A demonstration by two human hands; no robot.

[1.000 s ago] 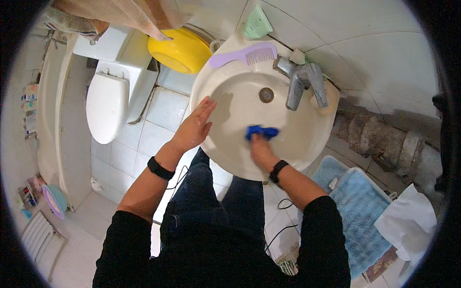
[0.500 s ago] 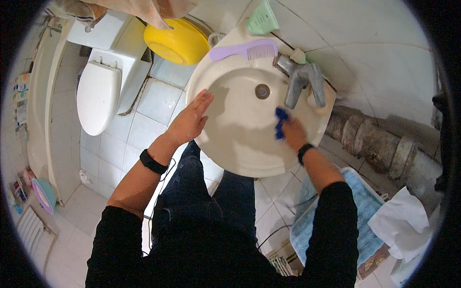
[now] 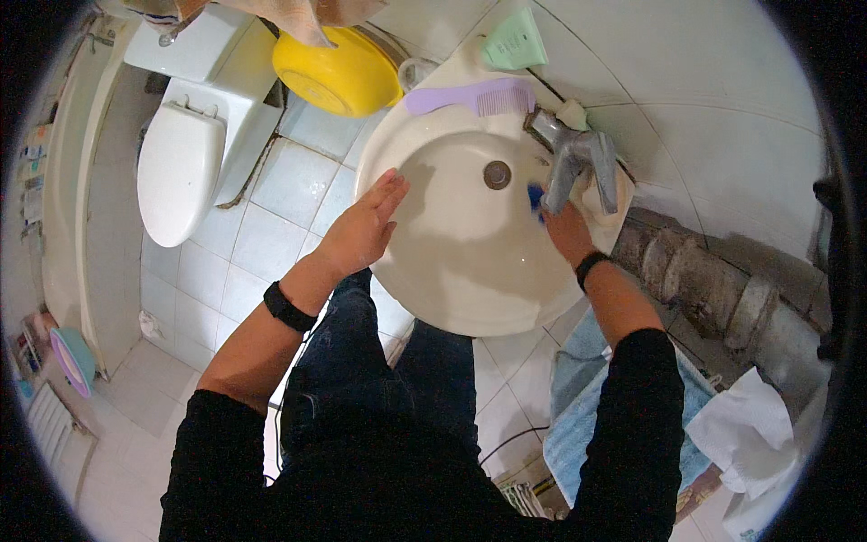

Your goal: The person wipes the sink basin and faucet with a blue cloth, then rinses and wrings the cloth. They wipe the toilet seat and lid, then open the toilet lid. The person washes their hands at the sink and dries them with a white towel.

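Note:
A cream washbasin [image 3: 424,280] stands in front of me, with a round drain [image 3: 497,174] in its bowl. On its right inner wall, my right hand [image 3: 569,235] is closed on a crumpled dark blue cloth [image 3: 536,200], mostly hidden by the fingers and the tap. The grey metal tap [image 3: 573,163] stands just above that hand. At the basin's left rim is my left hand [image 3: 366,221], fingers stretched out and holding nothing. A lilac comb [image 3: 470,97] lies along the back ledge, and a pale green tube [image 3: 515,43] stands behind it.
A white toilet [image 3: 181,172] and a yellow basin [image 3: 334,72] are at the far left. Thick grimy pipes [image 3: 695,271] run along the right wall. Below them lie a light blue towel [image 3: 578,434] and white paper [image 3: 750,425]. A cable [image 3: 515,440] crosses the tiled floor.
My right hand has moved away from me and a little right with the blue cloth, up beneath the tap. The left hand stays at the rim; the view has shifted slightly.

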